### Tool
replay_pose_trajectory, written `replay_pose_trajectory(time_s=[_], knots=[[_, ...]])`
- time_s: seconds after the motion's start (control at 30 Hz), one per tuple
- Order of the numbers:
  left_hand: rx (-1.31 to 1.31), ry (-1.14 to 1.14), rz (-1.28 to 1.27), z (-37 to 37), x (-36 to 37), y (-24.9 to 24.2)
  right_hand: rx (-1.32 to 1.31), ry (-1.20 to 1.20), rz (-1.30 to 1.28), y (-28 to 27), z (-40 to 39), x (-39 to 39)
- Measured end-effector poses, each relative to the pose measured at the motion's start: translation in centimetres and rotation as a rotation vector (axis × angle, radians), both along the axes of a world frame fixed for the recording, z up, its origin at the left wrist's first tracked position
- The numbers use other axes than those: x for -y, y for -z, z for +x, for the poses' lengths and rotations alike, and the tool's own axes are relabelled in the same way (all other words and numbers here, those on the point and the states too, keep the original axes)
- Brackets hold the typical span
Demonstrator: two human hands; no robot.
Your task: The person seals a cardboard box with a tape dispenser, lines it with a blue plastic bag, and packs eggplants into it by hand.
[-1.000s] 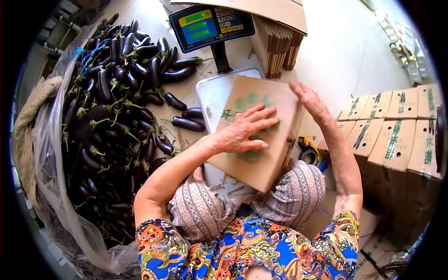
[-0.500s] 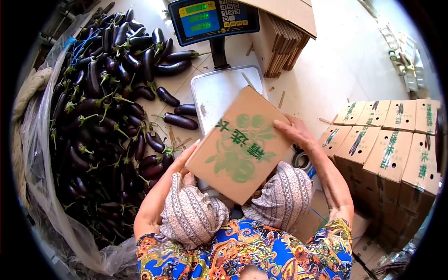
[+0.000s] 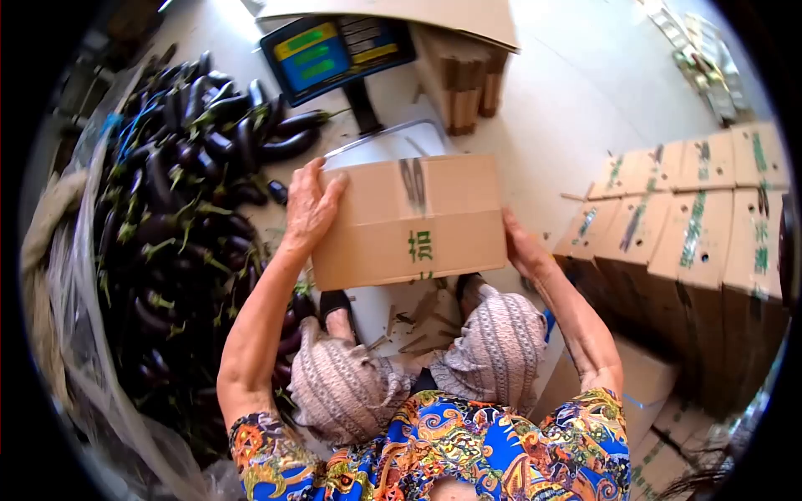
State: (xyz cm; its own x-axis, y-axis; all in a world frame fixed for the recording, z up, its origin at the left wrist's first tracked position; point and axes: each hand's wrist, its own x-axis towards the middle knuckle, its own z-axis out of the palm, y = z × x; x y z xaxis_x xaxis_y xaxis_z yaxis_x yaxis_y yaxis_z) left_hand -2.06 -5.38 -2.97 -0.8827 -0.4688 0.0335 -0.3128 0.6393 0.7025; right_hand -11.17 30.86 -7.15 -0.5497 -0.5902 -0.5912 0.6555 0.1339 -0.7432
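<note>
A cardboard box [image 3: 409,221] with green print and a dark tape mark is held between my two hands, over the near part of the scale's metal plate [image 3: 422,134]. My left hand [image 3: 313,204] grips its upper left edge, with the fingertips and thumb on the top. On the right side, my right hand [image 3: 525,244] presses against the box's end; part of its fingers is hidden. Behind the box stands the scale's display [image 3: 334,54] with green digits. Many purple eggplants [image 3: 159,179] lie heaped to the left of the box.
Closed boxes [image 3: 702,225] stand in rows at the right. Flat cardboard [image 3: 468,79] is stacked beyond the scale. Plastic sheeting [image 3: 92,334] edges the heap at the left. Cardboard scraps [image 3: 422,321] lie between the feet. Another box [image 3: 639,380] is at the lower right.
The box has turned from a slanted pose, and a side with different print now faces up. My left hand has moved up to its upper left edge. The view has shifted slightly.
</note>
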Motion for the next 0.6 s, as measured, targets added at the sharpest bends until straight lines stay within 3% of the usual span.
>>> replay_pose_trajectory(time_s=[0.17,0.23,0.27,0.3,0.37,0.43,0.5,0.57,0.6], knots=[[0.034,0.148,-0.068,-1.4,-3.0,0.0,0.184,-0.052,0.087,1.2,0.3,-6.9],[0.026,0.114,-0.077,-1.1,-3.9,0.2,-0.134,-0.048,0.342,0.7,-0.1,-9.7],[0.036,0.105,-0.014,-0.9,-3.5,0.6,-0.484,-0.139,0.614,1.7,-0.5,-11.5],[0.036,0.087,-0.019,-0.8,-3.3,1.0,-0.544,-0.072,0.81,3.3,-0.4,-13.4],[0.015,0.035,0.004,-0.9,-2.4,1.2,-0.835,-0.158,1.013,9.0,0.1,-17.3],[0.009,-0.056,0.152,-1.3,-2.8,-0.1,-0.722,-0.303,1.354,11.2,1.5,-17.8],[0.029,-0.037,0.13,-1.2,-2.7,0.1,-0.593,-0.145,1.386,14.5,3.6,-18.9],[0.044,-0.028,0.101,-1.5,-2.7,0.2,-0.741,-0.105,1.455,15.4,4.8,-19.1],[0.052,-0.03,0.082,-1.4,-2.8,0.1,-0.672,-0.12,1.448,15.3,4.6,-19.1]])
